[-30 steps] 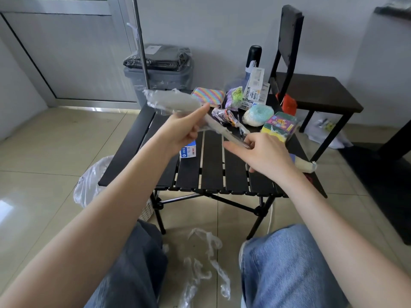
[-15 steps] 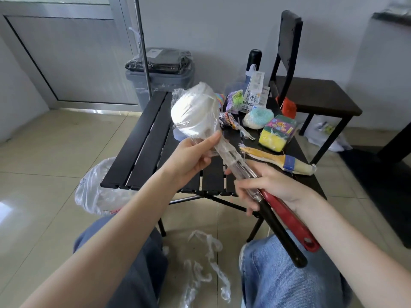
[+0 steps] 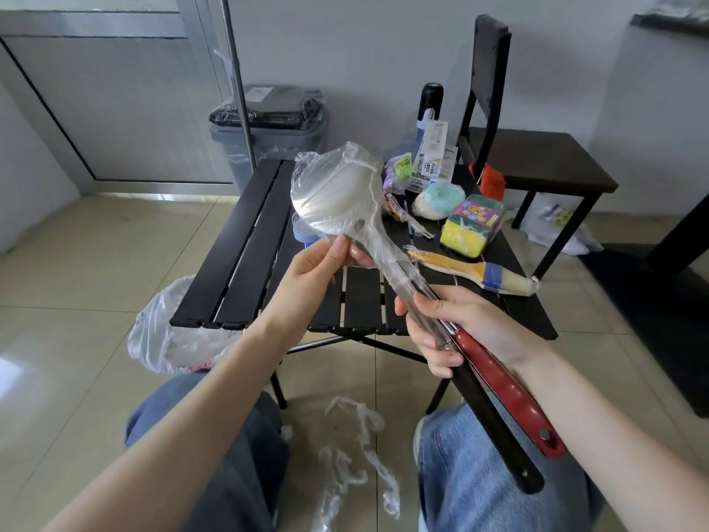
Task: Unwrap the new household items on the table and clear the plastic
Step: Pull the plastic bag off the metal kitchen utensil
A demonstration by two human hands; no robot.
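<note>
Slats of a black folding table fill the middle of a tiled floor, with a grey wall behind, a lidded grey bin at the far edge and a dark chair to the right. Held above the table's near side is a metal ladle wrapped in clear plastic. The left hand pinches the wrap at the bowl's neck; the right hand grips the shafts of the ladle and a red-handled utensil together. On the table's right half lie a paintbrush, a pack of sponges and a pale round scrubber, all wrapped. Strips of torn plastic lie on the floor between the knees, and a plastic bag sits beside the left table leg.
</note>
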